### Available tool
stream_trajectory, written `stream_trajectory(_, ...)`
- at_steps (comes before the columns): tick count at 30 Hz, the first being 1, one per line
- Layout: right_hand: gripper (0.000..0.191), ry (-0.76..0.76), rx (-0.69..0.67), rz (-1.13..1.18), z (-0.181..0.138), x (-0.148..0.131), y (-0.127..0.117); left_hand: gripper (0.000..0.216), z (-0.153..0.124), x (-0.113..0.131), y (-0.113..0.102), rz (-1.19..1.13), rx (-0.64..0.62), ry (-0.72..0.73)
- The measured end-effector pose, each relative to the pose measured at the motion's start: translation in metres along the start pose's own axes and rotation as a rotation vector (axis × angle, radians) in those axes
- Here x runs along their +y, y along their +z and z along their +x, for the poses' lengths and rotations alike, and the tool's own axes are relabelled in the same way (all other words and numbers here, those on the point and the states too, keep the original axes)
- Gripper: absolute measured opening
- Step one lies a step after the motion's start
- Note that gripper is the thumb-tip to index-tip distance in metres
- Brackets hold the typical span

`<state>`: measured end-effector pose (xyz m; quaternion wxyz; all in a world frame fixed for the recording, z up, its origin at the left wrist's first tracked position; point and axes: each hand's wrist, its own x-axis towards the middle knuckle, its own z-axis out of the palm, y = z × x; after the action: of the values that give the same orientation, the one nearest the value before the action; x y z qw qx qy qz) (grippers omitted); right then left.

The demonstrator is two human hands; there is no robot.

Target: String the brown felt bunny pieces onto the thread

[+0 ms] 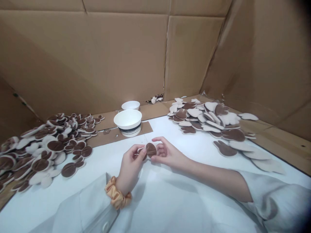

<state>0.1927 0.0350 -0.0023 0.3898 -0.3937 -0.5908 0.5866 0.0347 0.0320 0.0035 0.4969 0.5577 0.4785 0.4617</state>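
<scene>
A small brown fabric piece with a pale edge (151,150), rounded in outline, is held up over the white tabletop. My left hand (132,161) pinches it on its left side, thumb in front and the fingers partly hidden behind. At its right edge is my right hand (168,152), index finger and thumb spread apart, other fingers loosely curled; the fingertips come up against the rim. A thin pale thread (145,137) rises from near the top of the piece toward the bowls.
A white paper bowl with a black band (128,121) stands ahead on a cardboard strip (147,127), a second white bowl (131,105) behind it. Small brown and white rabbit-shaped pieces (55,145) heap at left, larger ones (206,119) at right. Cardboard walls (126,55) enclose the table.
</scene>
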Motion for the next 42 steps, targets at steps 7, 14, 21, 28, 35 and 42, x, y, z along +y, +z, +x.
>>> stream_trajectory(7,0.038,-0.042,0.071,0.056,-0.001,0.0,0.005,0.026,0.001,-0.01,0.001,-0.105,-0.007,-0.044)
stream_trajectory(14,0.041,0.04,0.146,0.286,-0.001,-0.002,0.009,0.028,-0.003,-0.004,0.007,-0.116,0.027,-0.035)
stream_trajectory(21,0.044,0.083,0.116,0.352,-0.005,-0.008,0.014,0.031,-0.009,-0.002,0.008,-0.04,0.053,0.014)
stream_trajectory(28,0.03,-0.006,0.107,0.183,-0.007,-0.009,0.013,0.026,-0.009,-0.001,0.006,0.127,0.014,0.102)
stream_trajectory(35,0.027,-0.108,0.16,0.022,-0.008,-0.006,0.008,0.032,-0.007,0.0,0.004,0.303,-0.015,0.206)
stream_trajectory(42,0.022,-0.171,0.175,-0.106,-0.01,-0.006,0.007,0.032,-0.008,-0.003,0.003,0.183,-0.028,0.184)
